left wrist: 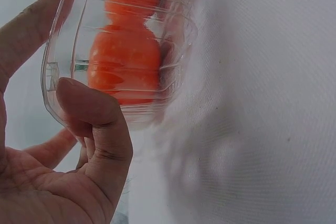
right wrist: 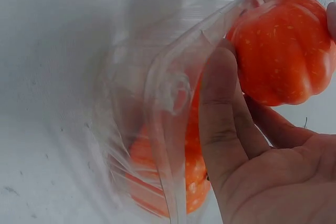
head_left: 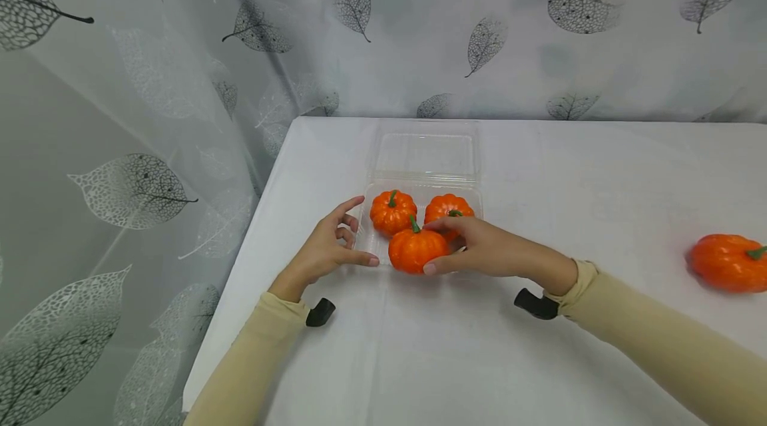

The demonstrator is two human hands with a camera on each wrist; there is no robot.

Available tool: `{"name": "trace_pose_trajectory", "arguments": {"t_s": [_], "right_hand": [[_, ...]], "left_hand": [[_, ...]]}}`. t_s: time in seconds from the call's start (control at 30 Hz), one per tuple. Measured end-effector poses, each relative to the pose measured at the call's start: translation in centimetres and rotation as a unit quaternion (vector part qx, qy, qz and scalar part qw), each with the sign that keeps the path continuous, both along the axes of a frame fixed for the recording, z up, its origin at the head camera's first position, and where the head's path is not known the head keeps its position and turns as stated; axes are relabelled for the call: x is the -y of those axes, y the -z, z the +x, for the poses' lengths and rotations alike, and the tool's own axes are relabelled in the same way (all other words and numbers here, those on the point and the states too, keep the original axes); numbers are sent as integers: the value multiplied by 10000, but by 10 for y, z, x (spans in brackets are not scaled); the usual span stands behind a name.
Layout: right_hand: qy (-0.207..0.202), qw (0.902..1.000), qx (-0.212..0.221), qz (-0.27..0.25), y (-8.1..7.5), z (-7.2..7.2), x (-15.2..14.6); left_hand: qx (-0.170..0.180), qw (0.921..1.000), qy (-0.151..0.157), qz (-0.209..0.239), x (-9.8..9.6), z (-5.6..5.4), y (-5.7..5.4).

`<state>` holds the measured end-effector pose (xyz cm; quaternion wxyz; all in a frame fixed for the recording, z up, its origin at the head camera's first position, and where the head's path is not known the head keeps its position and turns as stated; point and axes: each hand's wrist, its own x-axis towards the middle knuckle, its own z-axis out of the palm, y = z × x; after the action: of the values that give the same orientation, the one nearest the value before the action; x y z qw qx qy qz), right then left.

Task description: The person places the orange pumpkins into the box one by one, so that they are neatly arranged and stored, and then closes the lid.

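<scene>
A clear plastic clamshell container [head_left: 428,184] lies with its lid folded back on the table. Inside sit two small orange toy pumpkins, one at the left [head_left: 392,212] and one at the right [head_left: 448,205]. My right hand [head_left: 479,247] grips a third pumpkin [head_left: 416,251] between thumb and fingers, over the container's front edge. At the left side my left hand [head_left: 326,249] holds the container's rim, thumb near the front edge and fingers curled against the corner. The left wrist view shows a bent finger [left wrist: 89,103] touching the rim. In the right wrist view the held pumpkin [right wrist: 283,51] is above the rim.
Another orange pumpkin [head_left: 728,263] lies on its side at the far right of the white-covered table [head_left: 599,200]. A leaf-patterned curtain [head_left: 419,33] hangs behind the table and along its left side.
</scene>
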<state>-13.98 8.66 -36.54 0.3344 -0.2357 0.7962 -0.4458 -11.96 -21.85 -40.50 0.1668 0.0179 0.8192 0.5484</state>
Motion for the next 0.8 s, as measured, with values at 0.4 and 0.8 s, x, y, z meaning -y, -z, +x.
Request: {"name": "trace_pose_trajectory", "arguments": {"t_s": [0.4,0.8], "right_hand": [[-1,9999,13,124,7,-2,10],[9,9999,54,97,10,-3,19]], "left_hand": [[-61,9999,52,86,1,-1,3],[-64,9999,32,95,0,0,1]]}}
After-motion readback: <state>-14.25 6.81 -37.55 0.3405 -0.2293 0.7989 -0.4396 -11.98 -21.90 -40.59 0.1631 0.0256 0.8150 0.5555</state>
